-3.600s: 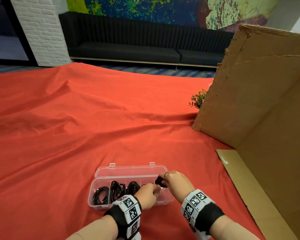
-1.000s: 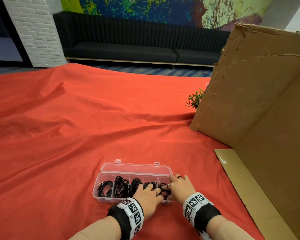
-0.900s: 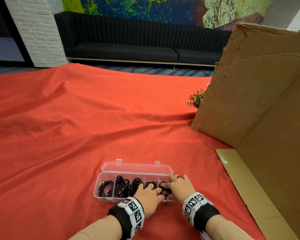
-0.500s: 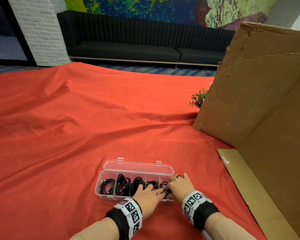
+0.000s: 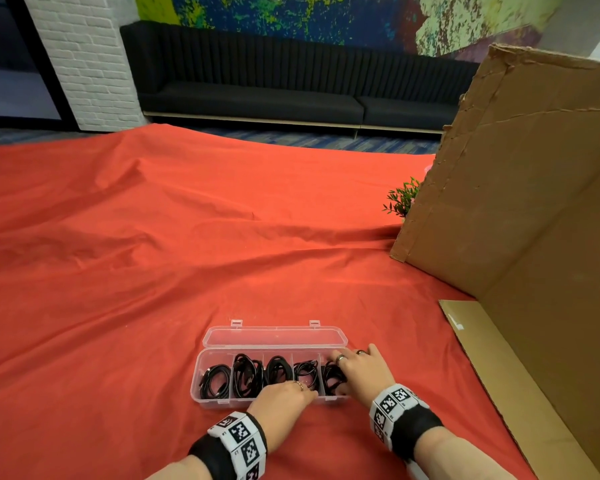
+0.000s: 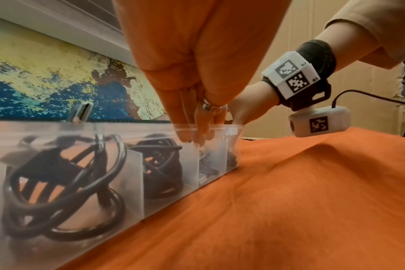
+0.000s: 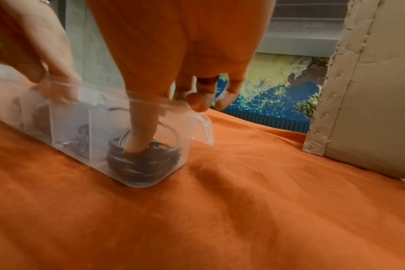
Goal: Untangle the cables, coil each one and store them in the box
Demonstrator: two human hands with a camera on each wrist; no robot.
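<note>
A clear plastic compartment box (image 5: 197,375) lies on the red cloth with its lid (image 5: 274,337) folded back. A black coiled cable sits in every compartment, from the leftmost coil (image 5: 215,382) to the rightmost coil (image 5: 332,377). My right hand (image 5: 364,370) is at the box's right end. In the right wrist view its thumb (image 7: 136,138) pushes straight down into the end coil (image 7: 141,162), and the other fingers hang outside the end wall (image 7: 185,131). My left hand (image 5: 284,398) rests its straight fingers (image 6: 192,127) on the front rim beside it.
A large cardboard sheet (image 5: 520,202) stands upright on the right, with a flat cardboard piece (image 5: 492,368) at its foot. A small green plant (image 5: 400,202) peeks out behind it. Wrinkled red cloth (image 5: 153,271) covers the surface; a black sofa (image 5: 257,95) is beyond.
A few seconds ago my right hand held a coil above the box; it now lies in the rightmost compartment under my thumb. Over the last second both hands stayed at the box.
</note>
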